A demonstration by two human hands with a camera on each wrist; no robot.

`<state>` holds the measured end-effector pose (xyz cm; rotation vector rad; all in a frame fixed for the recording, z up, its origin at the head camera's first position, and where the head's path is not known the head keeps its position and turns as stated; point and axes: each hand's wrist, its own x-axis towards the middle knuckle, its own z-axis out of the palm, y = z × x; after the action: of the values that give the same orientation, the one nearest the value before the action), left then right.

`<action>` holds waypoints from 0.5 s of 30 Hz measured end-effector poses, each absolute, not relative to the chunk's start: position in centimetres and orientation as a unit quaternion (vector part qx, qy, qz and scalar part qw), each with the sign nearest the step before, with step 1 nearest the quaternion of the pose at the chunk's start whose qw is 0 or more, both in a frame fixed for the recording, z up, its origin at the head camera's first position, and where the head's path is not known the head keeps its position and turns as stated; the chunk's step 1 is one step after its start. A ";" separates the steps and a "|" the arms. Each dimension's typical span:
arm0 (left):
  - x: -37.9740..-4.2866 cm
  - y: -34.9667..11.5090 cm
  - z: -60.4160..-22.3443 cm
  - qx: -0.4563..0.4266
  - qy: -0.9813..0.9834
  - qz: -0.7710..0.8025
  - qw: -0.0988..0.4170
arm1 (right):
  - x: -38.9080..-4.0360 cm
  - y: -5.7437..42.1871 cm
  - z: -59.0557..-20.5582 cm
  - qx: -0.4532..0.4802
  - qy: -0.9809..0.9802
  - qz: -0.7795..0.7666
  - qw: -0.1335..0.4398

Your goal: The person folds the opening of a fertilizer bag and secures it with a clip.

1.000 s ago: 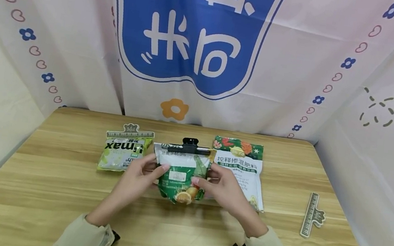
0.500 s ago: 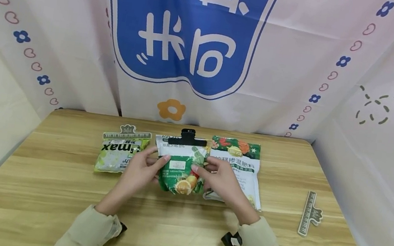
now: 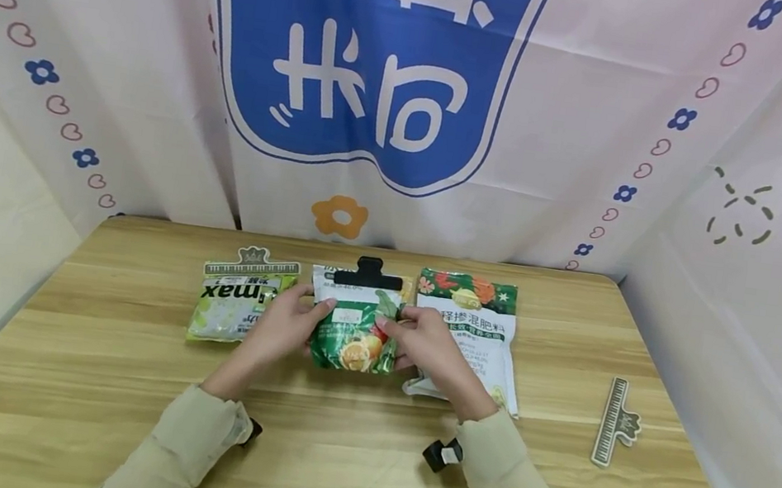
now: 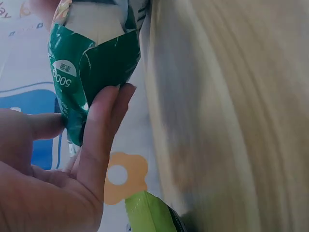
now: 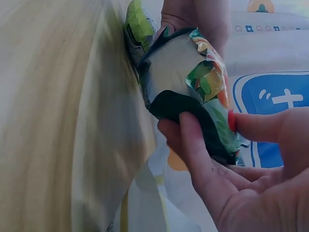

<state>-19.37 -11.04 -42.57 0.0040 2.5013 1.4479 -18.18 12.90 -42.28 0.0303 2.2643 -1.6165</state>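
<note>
Between both hands is a green-and-white fertilizer bag with fruit printed on it. Along its top edge sits a black bag clip. My left hand pinches the bag's left side, thumb in front and fingers behind. On the opposite side, my right hand pinches it the same way. Both wrist views show the bag's underside clear of the wooden tabletop. Left of it lies a lime-green packet with a grey clip on its top edge. To the right, a larger white-and-green bag lies flat without a clip.
A loose grey clip lies on the right of the wooden table. A printed cloth hangs behind the table's back edge, with pale side walls left and right.
Both hands have carried the clipped bag slightly away from me, towards the back of the table, between the two other bags. The grip on it looks the same. The head view has shifted a little.
</note>
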 end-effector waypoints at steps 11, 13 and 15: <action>-21.5 -10.6 -43.1 -0.015 0.898 0.416 0.141 | -20.5 11.8 -42.7 0.031 0.814 -0.537 0.220; -21.8 -10.6 -43.2 -0.014 0.905 0.401 0.141 | -20.8 11.7 -42.8 0.036 0.814 -0.535 0.225; -22.0 -10.5 -43.3 -0.017 0.909 0.392 0.143 | -21.0 11.6 -42.9 0.041 0.812 -0.535 0.229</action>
<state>-21.99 -10.50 -43.28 -0.0487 2.6199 1.1301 -21.03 11.56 -42.89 0.1132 2.2361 -1.4712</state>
